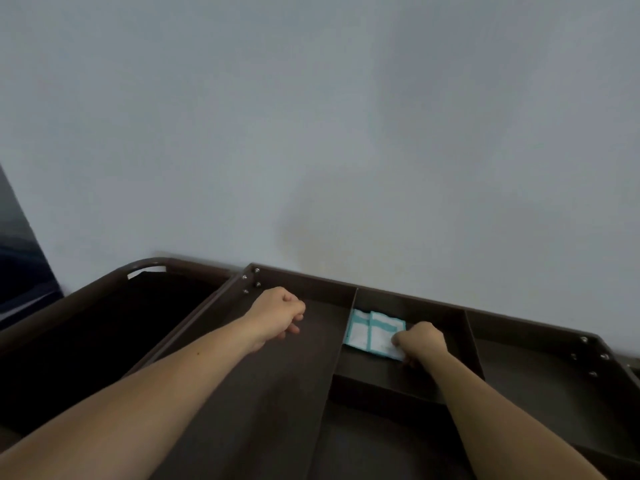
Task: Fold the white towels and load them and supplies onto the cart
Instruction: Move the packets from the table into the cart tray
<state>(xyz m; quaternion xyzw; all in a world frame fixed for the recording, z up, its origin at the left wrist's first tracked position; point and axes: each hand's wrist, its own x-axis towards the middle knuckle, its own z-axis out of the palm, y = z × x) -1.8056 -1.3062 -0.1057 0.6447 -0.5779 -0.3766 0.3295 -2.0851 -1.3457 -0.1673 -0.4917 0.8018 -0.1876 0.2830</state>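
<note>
The dark brown cart (408, 299) has a top tray split by dividers into several compartments. Two flat white-and-teal supply packets (370, 332) lie side by side in the small middle rear compartment. My right hand (420, 342) reaches into that compartment and its curled fingers hold the near right edge of the packets. My left hand (278, 313) hovers over the long left compartment with its fingers loosely curled and holding nothing. No towel is in view.
A dark bag frame (145, 263) with a rounded rail hangs at the cart's left end. A plain pale wall (311, 133) stands right behind the cart. A dark object (20, 258) leans at the far left.
</note>
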